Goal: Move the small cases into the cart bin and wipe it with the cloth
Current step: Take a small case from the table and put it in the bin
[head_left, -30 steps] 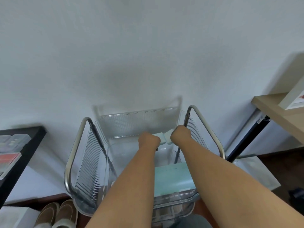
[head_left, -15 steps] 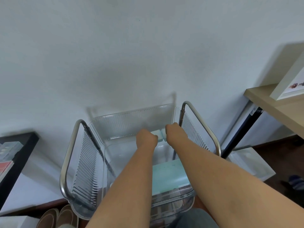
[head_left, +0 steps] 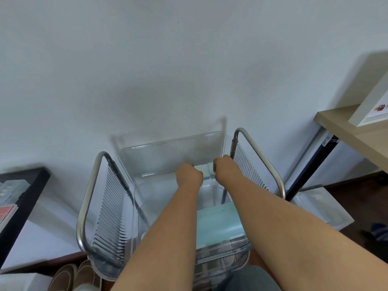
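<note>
Both hands lower 2 pale cases (head_left: 205,170) into the clear cart bin (head_left: 168,148).
Left hand (head_left: 189,175) and right hand (head_left: 223,168) fingers clamp a case each, toward 12 o'clock; wiping remains.

Two bare hands, the left hand (head_left: 189,175) and right hand (head_left: 225,170), reach in from six o'clock. Between them sit two small pale mint cases (head_left: 206,172). One clear ribbed plastic cart bin (head_left: 168,150) has two bent chrome tube handles (head_left: 89,196). One pale green flat lid (head_left: 218,225) lies at five o'clock; two beige slippers (head_left: 71,276) at seven.
</note>
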The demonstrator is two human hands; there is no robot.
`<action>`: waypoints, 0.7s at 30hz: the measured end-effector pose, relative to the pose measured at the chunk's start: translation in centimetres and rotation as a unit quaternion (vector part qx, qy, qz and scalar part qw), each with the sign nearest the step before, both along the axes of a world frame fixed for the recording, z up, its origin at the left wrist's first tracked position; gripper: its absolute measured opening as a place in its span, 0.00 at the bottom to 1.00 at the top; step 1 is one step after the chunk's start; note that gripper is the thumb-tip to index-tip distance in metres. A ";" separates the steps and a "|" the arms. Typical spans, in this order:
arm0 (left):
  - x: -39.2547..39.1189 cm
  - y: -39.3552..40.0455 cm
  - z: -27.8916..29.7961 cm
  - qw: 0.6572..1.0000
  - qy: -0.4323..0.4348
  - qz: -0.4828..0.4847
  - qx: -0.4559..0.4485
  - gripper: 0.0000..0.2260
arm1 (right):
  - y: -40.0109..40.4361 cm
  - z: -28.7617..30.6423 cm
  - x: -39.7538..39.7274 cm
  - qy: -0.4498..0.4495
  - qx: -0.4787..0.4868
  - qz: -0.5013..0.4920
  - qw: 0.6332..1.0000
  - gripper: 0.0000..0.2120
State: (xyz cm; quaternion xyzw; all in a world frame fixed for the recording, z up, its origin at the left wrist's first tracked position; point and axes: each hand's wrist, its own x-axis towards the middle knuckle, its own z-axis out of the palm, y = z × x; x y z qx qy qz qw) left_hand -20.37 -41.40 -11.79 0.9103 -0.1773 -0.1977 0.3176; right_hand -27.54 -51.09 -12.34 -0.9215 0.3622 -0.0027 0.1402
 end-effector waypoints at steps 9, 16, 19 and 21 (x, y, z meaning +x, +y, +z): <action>1.2 0.7 2.9 0.996 -0.028 -0.066 0.056 0.02 | 0.7 2.9 0.5 0.005 0.013 -0.015 1.000 0.16; 3.1 5.5 10.4 0.993 -0.091 -0.033 -0.068 0.18 | 4.9 9.4 2.2 -0.163 0.100 0.016 0.981 0.15; 3.5 9.1 14.8 0.983 -0.135 -0.023 -0.123 0.15 | 8.5 12.4 3.4 -0.236 0.111 0.077 0.962 0.13; 4.1 12.5 17.7 0.976 -0.161 -0.016 -0.147 0.12 | 10.9 14.4 4.2 -0.273 0.116 0.121 0.947 0.11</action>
